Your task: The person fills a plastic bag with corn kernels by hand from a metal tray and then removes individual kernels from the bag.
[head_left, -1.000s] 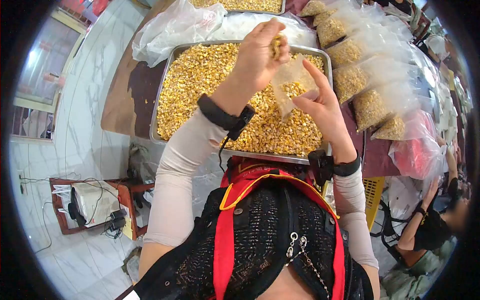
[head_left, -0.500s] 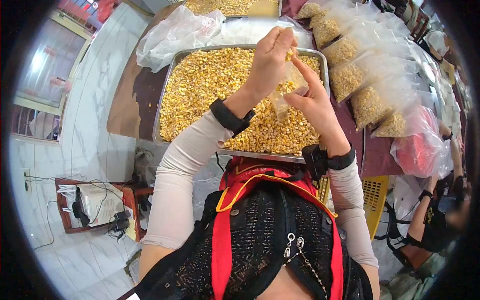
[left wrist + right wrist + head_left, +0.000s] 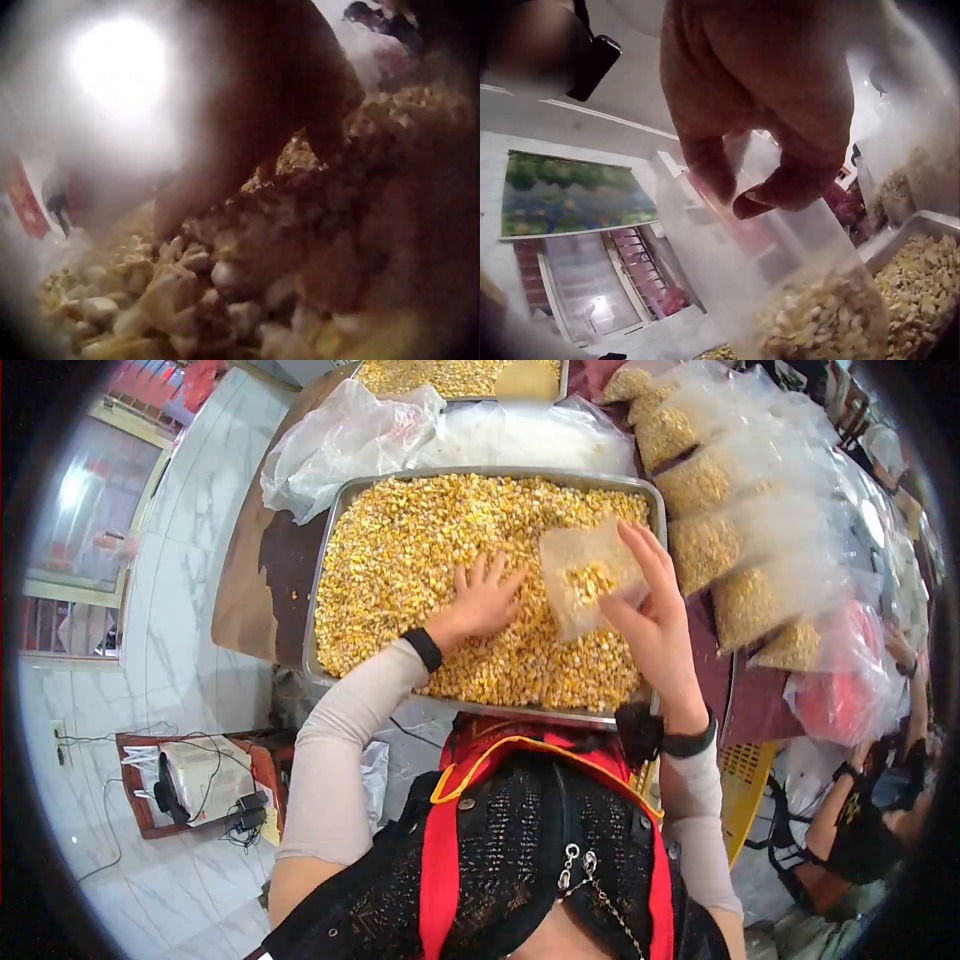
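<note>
Head view: a person's left hand [image 3: 483, 600] lies flat, fingers spread and straight, on the corn kernels [image 3: 400, 550] that fill a metal tray [image 3: 324, 560]. The right hand [image 3: 655, 615] holds a small clear bag [image 3: 588, 575] up over the tray's right half, with a clump of kernels showing inside it. A row of filled bags [image 3: 700, 480] lies just beside the tray on the right. A crumpled plastic sheet [image 3: 340, 430] sits beyond its far left corner.

Left wrist view: badly blurred. The left hand [image 3: 247, 150] appears to press its fingertips into the heap of corn kernels [image 3: 172, 292], gripping nothing that can be made out.

Right wrist view: the right hand [image 3: 765, 97] pinches the upper part of the clear bag [image 3: 727, 255] between thumb and fingers. The bag hangs below the hand, its lower part holding corn kernels [image 3: 825, 315]. A corner of the metal tray [image 3: 919, 223] shows at lower right.
</note>
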